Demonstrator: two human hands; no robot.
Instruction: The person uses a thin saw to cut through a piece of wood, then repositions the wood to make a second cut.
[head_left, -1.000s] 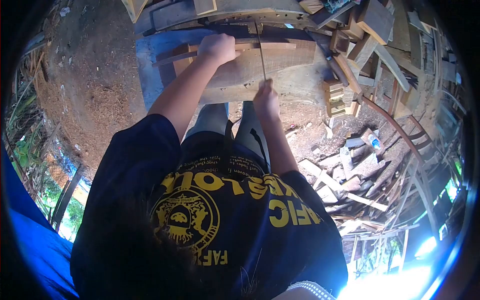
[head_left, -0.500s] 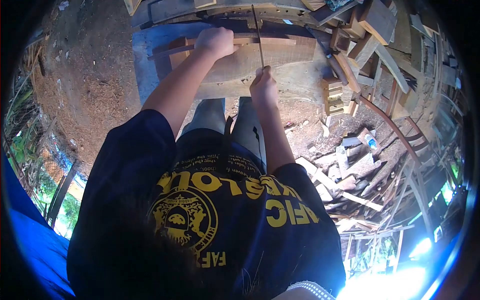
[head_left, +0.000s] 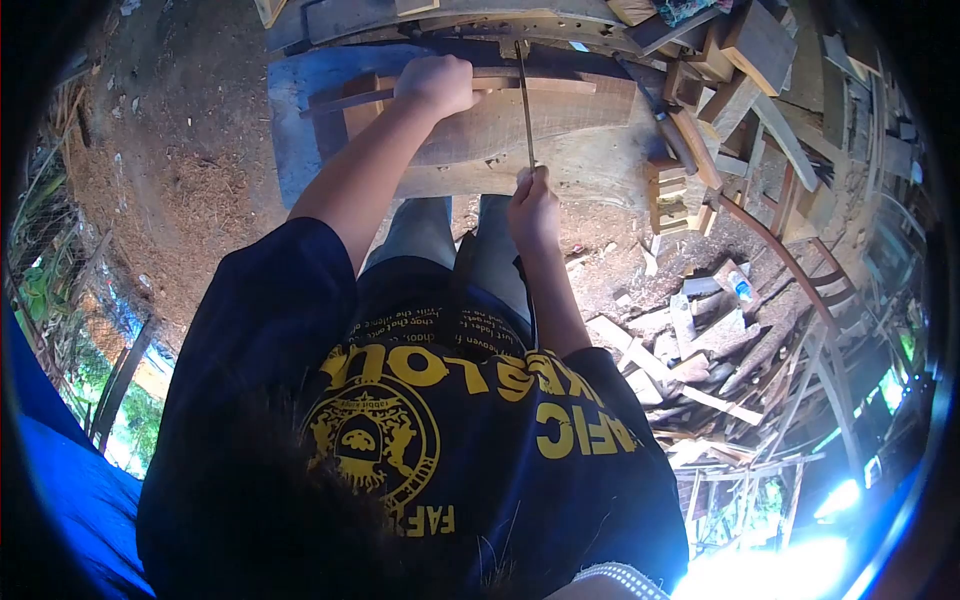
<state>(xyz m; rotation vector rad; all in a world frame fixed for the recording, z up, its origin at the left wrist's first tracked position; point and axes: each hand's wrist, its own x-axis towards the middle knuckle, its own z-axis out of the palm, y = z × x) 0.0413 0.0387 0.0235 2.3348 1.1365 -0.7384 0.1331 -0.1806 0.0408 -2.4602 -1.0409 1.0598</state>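
Note:
My left hand [head_left: 436, 86] is closed around a narrow wooden strip [head_left: 548, 86] that lies across a wide flat board [head_left: 455, 140]. My right hand [head_left: 535, 210] wraps the handle of a handsaw [head_left: 529, 125], whose thin blade appears edge-on and points away from me. The blade crosses the strip to the right of my left hand. How deep it sits in the wood cannot be made out. The handle is mostly covered by my fingers. Both the board and strip rest on a low, weathered workbench [head_left: 590, 165].
At the bench's right lie long wooden-handled tools [head_left: 680, 140] beside a slotted wooden block [head_left: 668, 195] and stacked wood offcuts [head_left: 757, 45]. Scrap wood [head_left: 715, 335] covers the ground at lower right, near a curved wooden frame [head_left: 770, 235]. Sawdust [head_left: 210, 180] spreads over the ground at left.
My right hand has drawn the handsaw back toward my body, and the blade's far tip has come nearer. My left hand stays on the strip with almost no shift.

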